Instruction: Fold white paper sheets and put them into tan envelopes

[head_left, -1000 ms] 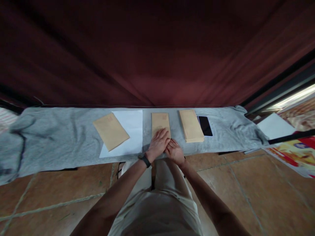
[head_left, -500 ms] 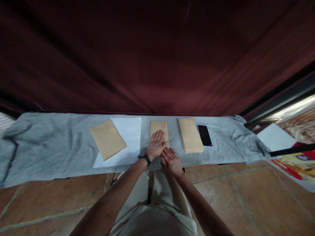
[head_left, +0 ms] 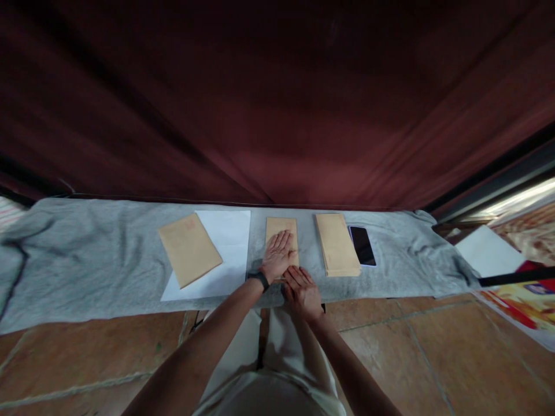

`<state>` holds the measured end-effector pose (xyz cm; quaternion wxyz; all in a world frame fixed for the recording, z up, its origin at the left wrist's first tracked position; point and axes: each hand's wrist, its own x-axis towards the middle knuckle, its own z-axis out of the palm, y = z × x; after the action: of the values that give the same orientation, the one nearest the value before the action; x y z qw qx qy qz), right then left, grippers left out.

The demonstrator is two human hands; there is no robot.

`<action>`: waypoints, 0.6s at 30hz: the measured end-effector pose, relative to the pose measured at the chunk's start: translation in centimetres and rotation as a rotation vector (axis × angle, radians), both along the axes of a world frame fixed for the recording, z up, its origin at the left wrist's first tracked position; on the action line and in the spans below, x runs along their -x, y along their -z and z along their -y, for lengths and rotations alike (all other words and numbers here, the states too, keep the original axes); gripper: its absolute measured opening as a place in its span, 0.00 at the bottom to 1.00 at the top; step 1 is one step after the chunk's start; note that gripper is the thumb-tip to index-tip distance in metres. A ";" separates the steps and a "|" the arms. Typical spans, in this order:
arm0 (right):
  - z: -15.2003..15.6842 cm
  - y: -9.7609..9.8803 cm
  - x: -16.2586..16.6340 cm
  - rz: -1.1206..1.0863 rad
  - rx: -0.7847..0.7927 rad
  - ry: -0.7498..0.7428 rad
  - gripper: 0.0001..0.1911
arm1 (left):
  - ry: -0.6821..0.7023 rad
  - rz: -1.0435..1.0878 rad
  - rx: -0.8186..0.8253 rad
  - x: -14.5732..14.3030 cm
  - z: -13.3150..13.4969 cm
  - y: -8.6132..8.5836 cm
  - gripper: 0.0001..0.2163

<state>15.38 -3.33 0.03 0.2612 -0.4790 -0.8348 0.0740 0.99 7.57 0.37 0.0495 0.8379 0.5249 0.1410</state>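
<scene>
A tan envelope (head_left: 282, 226) lies in the middle of a grey cloth (head_left: 108, 254) that covers a long low surface. My left hand (head_left: 277, 256), with a black band on its wrist, lies flat on this envelope with fingers stretched out. My right hand (head_left: 302, 288) rests flat at the envelope's near end, fingers extended, just beside the left hand. Neither hand holds anything.
A second tan envelope (head_left: 188, 249) lies tilted on a white sheet (head_left: 229, 231) to the left. A stack of tan envelopes (head_left: 336, 244) and a black phone (head_left: 362, 245) sit to the right. A dark red curtain (head_left: 277, 98) hangs behind. Tiled floor (head_left: 433, 346) lies below, with papers (head_left: 481, 251) at right.
My left hand has flattened and slid forward along the middle envelope. My right hand has settled flat at its near end. The camera view shifted slightly.
</scene>
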 end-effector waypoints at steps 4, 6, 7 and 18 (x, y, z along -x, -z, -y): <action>-0.1 -0.1 0.0 0.004 0.006 -0.005 0.25 | 0.007 0.007 0.000 -0.4 -1.5 0.1 0.28; -0.1 -0.1 0.0 0.008 0.008 -0.006 0.25 | 0.004 0.006 0.001 -0.2 -2.4 0.2 0.29; -0.1 -0.1 0.0 0.009 0.008 -0.005 0.25 | 0.001 0.008 -0.002 0.0 -2.8 0.3 0.29; -0.2 -0.3 0.0 -0.016 0.031 0.008 0.25 | -0.052 0.038 0.019 2.3 -3.3 -0.5 0.27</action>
<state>15.40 -3.13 0.36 0.2607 -0.4857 -0.8295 0.0895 -1.30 10.91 0.92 0.0636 0.8206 0.5469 0.1531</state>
